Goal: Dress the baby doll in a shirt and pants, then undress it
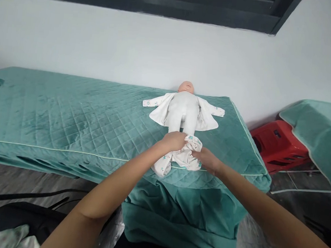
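White cotton romper (186, 156) with a small green print lies open under the doll (183, 110), just right of centre frame. Its leg part is bunched at the doll's leg ends, near the front edge of the table.

- Left hand (173, 141): curled over the top of the bunch, fingers closed on the cloth.
- Right hand (207, 159): pinches the bunch from its right side, thumb and fingers together on the fabric.
- Doll: on its back on the green quilted cover (68, 111), head toward the wall, sleeves spread flat either side.

We judge the romper light, soft and limp. It keeps no shape, so the gathered leg opening gives the surest hold. The doll's body looks light and stuffed, so we support the trunk or leg ends.

A red stool (279, 143) stands at right of frame.
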